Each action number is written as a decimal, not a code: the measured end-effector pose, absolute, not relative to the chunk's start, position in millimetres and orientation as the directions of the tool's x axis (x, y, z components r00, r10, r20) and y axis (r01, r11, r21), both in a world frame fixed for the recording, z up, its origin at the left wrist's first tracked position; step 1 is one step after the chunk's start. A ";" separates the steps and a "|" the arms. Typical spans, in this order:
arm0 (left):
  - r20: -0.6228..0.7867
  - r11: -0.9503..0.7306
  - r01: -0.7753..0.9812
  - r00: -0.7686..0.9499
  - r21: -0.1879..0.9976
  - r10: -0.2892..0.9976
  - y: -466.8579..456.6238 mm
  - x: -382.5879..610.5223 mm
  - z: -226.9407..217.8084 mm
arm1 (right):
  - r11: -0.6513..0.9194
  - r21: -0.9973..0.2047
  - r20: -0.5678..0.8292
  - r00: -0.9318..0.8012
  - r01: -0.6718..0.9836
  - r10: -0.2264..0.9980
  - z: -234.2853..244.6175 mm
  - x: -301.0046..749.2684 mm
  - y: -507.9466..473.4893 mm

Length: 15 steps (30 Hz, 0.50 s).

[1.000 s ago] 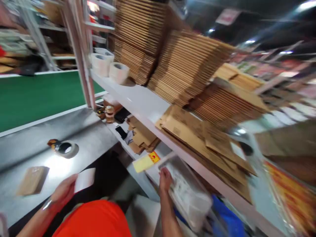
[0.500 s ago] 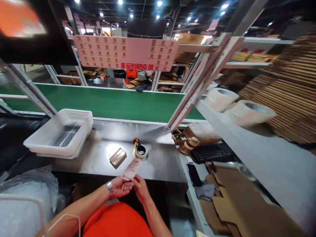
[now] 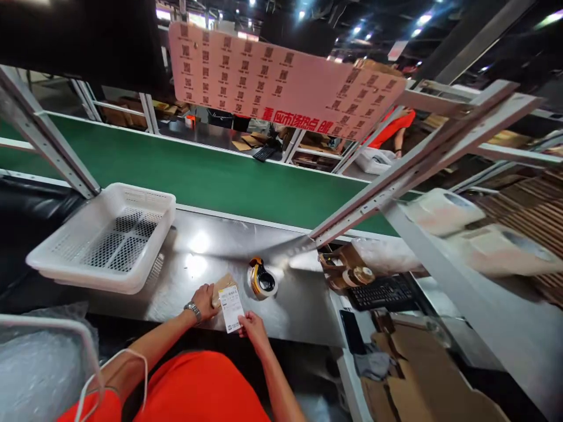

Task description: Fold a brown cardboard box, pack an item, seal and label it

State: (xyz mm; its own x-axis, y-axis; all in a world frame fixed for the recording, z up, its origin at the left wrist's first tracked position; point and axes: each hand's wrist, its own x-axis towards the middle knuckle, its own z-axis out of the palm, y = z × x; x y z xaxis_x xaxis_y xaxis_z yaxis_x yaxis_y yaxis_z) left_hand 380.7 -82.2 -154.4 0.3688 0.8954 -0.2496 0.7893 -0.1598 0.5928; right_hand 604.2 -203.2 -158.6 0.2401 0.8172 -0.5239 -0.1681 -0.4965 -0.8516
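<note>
We see the left hand (image 3: 204, 300) gripping the small brown box (image 3: 223, 282) on the bench (image 3: 299, 305). The right hand (image 3: 251, 326) pinches the white label (image 3: 231, 307), probably touching the box. Tape roll (image 3: 262, 282) just beside.

Left hand (image 3: 203, 299) gone forward off the label (image 3: 231, 307), now clasping the small cardboard box (image 3: 223, 283) that lay loose ahead of it; right hand (image 3: 252, 326) alone pinches the label's near corner; label brought down against the box, printed face up.
</note>
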 end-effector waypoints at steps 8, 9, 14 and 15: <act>-0.265 -0.376 0.765 0.565 0.523 0.781 -63.3 348.0 -175.4 | -0.545 -0.837 -0.540 0.222 -0.047 0.812 -188.7 588.4 -162.0; -0.255 -0.373 0.755 0.569 0.539 0.782 -62.1 344.8 -179.1 | -0.549 -0.835 -0.542 0.217 -0.033 0.812 -190.2 587.3 -158.2; -0.127 -0.406 0.676 0.593 0.615 0.795 -63.2 331.9 -197.3 | -0.574 -0.818 -0.554 0.219 0.035 0.803 -193.2 583.0 -149.0; -0.104 -0.422 0.665 0.600 0.616 0.793 -64.7 331.0 -198.6 | -0.581 -0.813 -0.558 0.225 0.045 0.799 -193.8 582.0 -148.6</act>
